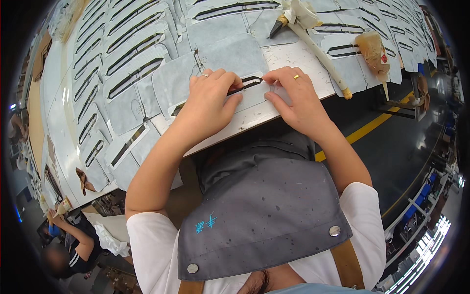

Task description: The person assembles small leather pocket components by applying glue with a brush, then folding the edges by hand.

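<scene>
A pale grey panel (210,54) with a long, dark-edged slot lies at the table's front edge. A white strip (252,95) borders its slot. My left hand (210,100) rests over the slot, its fingers curled and its thumb close to them, on the slot's dark edge. At the slot's right end my right hand (296,100) has its index finger and thumb bent onto the white strip. Both hands touch the panel, and the palms hide part of the fingers' hold. Each hand wears a ring.
Rows of similar slotted panels (134,44) cover the white table (293,56). Beyond my right hand lie a white-handled brush (320,56), its head wrapped in white material, and an amber bottle (373,51) with a pointed nozzle. Another person's hand (56,219) shows at lower left.
</scene>
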The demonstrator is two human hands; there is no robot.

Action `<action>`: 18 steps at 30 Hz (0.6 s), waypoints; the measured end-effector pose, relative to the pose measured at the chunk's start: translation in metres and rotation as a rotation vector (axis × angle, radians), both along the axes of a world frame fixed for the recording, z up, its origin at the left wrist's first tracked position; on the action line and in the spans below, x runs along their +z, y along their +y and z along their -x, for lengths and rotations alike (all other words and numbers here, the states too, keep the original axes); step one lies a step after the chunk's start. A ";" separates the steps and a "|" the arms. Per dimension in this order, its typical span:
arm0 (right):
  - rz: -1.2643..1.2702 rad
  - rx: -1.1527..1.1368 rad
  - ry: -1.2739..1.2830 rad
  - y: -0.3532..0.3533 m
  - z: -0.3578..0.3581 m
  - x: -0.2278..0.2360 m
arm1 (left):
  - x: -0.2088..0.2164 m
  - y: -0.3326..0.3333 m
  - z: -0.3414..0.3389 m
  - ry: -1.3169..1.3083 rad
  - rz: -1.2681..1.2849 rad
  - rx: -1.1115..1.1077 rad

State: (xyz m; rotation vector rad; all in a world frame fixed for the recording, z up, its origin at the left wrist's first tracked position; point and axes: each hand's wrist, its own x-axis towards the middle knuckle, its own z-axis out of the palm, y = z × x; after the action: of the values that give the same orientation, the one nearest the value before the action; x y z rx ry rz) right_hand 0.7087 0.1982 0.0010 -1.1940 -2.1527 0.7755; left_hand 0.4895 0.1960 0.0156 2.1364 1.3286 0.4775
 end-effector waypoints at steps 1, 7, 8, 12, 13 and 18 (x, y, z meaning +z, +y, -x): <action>-0.091 -0.009 -0.038 -0.001 0.002 0.001 | -0.001 0.000 0.001 -0.049 0.046 0.026; -0.230 0.021 -0.009 -0.001 0.023 -0.007 | -0.006 -0.005 -0.001 -0.162 0.059 0.063; -0.245 0.024 0.009 0.000 0.025 -0.008 | -0.006 -0.004 -0.001 -0.161 0.059 0.060; -0.287 0.037 -0.013 0.002 0.027 -0.013 | -0.009 -0.003 -0.002 -0.178 0.054 0.056; -0.340 0.050 -0.014 0.002 0.029 -0.013 | -0.009 -0.003 -0.002 -0.204 0.080 0.063; -0.355 -0.032 0.047 0.013 0.019 -0.011 | -0.006 -0.007 -0.005 -0.155 0.056 0.083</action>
State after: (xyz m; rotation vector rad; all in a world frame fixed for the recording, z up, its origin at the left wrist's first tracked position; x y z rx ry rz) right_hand 0.6898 0.2108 -0.0100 -1.0104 -2.1155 0.3807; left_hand 0.4942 0.1894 0.0092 1.9629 1.3310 0.6193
